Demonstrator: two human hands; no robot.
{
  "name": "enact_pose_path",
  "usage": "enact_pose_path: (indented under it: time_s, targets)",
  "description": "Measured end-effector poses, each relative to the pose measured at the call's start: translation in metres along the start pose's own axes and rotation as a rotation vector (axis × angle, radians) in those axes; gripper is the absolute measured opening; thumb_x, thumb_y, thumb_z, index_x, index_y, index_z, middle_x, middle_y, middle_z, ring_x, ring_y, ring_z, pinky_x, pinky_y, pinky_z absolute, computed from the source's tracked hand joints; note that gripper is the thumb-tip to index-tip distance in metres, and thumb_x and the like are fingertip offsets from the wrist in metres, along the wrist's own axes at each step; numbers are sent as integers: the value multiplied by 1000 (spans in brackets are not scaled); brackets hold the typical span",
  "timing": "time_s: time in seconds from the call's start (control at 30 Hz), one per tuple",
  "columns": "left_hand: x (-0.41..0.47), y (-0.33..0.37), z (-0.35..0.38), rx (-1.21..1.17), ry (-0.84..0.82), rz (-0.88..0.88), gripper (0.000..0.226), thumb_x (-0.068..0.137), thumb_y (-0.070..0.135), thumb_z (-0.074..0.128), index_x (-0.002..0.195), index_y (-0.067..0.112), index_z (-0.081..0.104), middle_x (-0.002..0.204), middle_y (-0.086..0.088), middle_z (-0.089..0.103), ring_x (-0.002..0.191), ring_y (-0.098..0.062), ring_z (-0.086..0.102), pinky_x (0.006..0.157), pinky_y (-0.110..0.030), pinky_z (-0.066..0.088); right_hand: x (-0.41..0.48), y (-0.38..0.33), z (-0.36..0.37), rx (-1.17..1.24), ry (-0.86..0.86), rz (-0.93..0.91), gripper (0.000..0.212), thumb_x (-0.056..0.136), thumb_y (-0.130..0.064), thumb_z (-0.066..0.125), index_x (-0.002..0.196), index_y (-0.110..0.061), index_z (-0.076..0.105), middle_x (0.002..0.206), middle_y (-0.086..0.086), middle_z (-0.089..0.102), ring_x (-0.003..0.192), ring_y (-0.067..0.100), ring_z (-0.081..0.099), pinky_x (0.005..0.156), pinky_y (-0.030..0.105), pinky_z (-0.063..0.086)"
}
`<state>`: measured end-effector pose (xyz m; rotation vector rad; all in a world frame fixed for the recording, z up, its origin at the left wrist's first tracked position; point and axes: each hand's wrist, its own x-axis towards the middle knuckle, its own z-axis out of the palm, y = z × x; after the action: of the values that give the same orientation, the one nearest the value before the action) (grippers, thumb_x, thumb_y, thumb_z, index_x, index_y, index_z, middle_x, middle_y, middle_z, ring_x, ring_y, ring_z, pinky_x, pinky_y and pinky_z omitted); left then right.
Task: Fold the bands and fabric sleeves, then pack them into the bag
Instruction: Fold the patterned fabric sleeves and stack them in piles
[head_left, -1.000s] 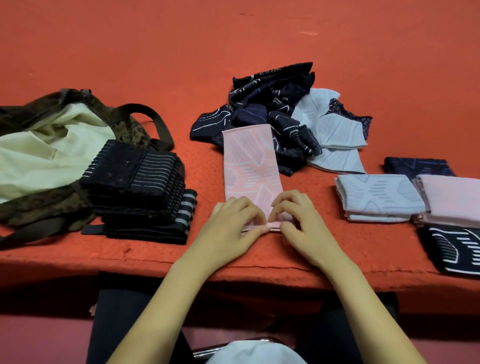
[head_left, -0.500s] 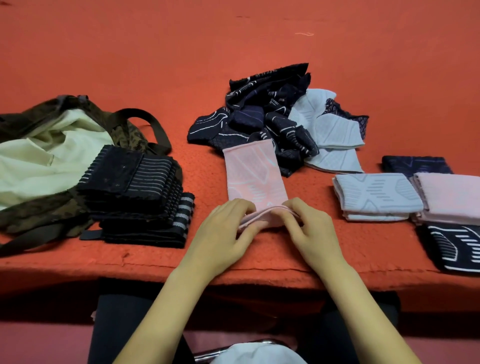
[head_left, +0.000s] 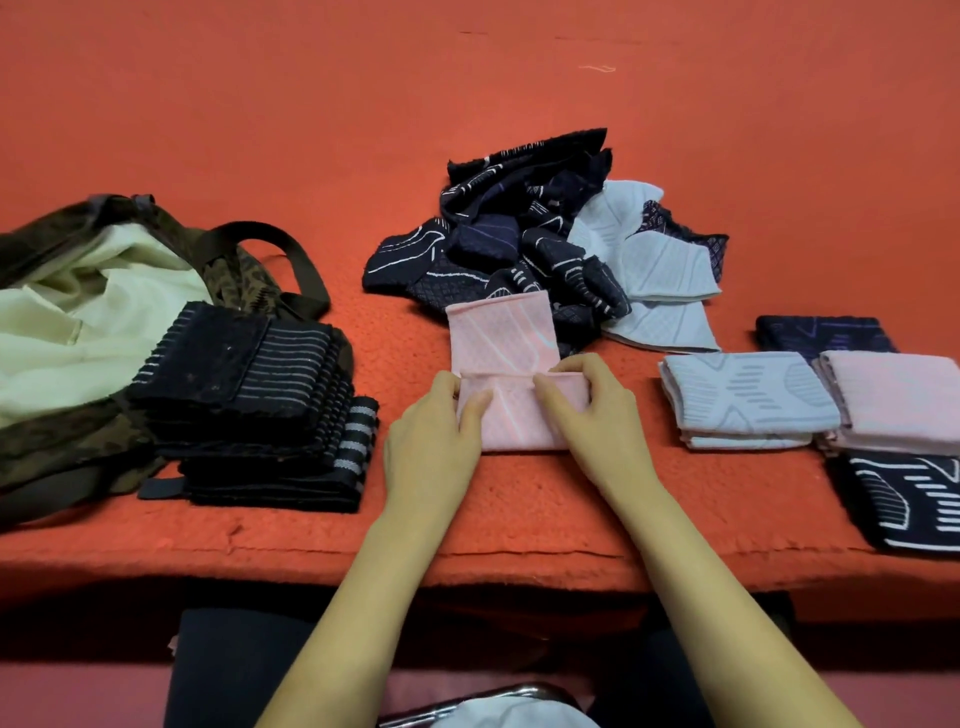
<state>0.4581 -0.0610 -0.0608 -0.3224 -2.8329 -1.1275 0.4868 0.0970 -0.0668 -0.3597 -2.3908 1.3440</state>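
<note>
**Inspector:** Head view, the only one on file. State of the hands?

**Assessor:** Both are engaged on one item. The left hand (head_left: 431, 444) pinches the left end of the pink sleeve (head_left: 503, 340) between thumb and curled fingers. The right hand (head_left: 597, 421) grips the right end, with its fingers curled over the turned edge. The near end of the sleeve is doubled over onto its far half.

**Inspector:** Location of that sleeve?

**Assessor:** It lies flat on the red-covered desk (head_left: 519, 78), at the centre and near the front edge. Its far end touches the pile of unfolded sleeves (head_left: 524, 244), which are dark navy and pale grey.

**Inspector:** The left side?

**Assessor:** The camouflage bag (head_left: 57, 431) lies open, showing a cream lining. The stack of black bands (head_left: 249, 395) sits against it, partly on its edge.

**Inspector:** The right side?

**Assessor:** A folded grey sleeve (head_left: 748, 400) touches a folded pink stack (head_left: 893, 400). A folded navy sleeve (head_left: 826, 335) lies behind them. A folded black sleeve with white lines (head_left: 904, 499) lies in front, near the desk edge. All of these are well apart from the bag.
</note>
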Motion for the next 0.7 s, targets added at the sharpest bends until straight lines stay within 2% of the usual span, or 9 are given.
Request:
enact_pose_path:
  time_s: [0.1, 0.23, 0.33, 0.43, 0.53, 0.63, 0.7]
  targets:
    - [-1, 1, 4, 20, 22, -23, 28, 97, 40, 44, 103, 13, 48, 96, -10, 65, 90, -35, 59, 71, -41, 41, -4, 5, -4, 199, -36, 19, 37, 81, -11, 66, 110, -28, 49, 80, -6, 63, 70, 2, 57, 67, 20, 45]
    - [-3, 0, 7, -28, 89, 12, 31, 94, 29, 53, 117, 11, 44, 107, -11, 61, 99, -33, 56, 76, -37, 37, -5, 5, -2, 80, -46, -58, 40, 84, -5, 63, 117, -21, 46, 76, -11, 56, 67, -2, 52, 64, 12, 39]
    - [-3, -2, 11, -37, 121, 107, 45, 91, 16, 58, 133, 13, 42, 111, -12, 55, 99, -32, 54, 80, -43, 44, -5, 7, 0, 28, -49, -100, 43, 86, -6, 62, 122, -20, 43, 84, -6, 57, 72, 0, 51, 69, 15, 40]
    - [-4, -4, 13, 66, 123, 186, 32, 94, 25, 49, 123, 18, 59, 98, -9, 48, 88, -29, 52, 71, -46, 50, -4, 8, 3, -90, -48, -195, 31, 87, -5, 58, 116, -12, 53, 101, -1, 60, 87, 7, 51, 81, 17, 39]
    - [-4, -7, 15, 113, 88, 206, 48, 90, 44, 36, 122, 17, 62, 98, -7, 48, 90, -28, 51, 76, -40, 48, -4, 10, 6, -161, -70, -222, 32, 86, -17, 51, 116, -13, 61, 99, 3, 58, 91, 11, 52, 83, 14, 37]
    - [-5, -6, 17, 195, 60, 221, 58, 87, 53, 34, 126, 18, 59, 104, -6, 49, 93, -26, 50, 79, -38, 46, -6, 11, 8, -271, -79, -202, 48, 87, -40, 42, 127, -18, 58, 91, -3, 41, 85, 13, 44, 80, 23, 36]
    - [-5, -6, 19, 232, 60, 213, 60, 85, 55, 34, 127, 19, 59, 105, -6, 50, 95, -26, 49, 79, -38, 46, -8, 10, 10, -366, -64, -219, 56, 86, -46, 36, 129, -18, 57, 95, -2, 37, 89, 17, 42, 83, 30, 38]
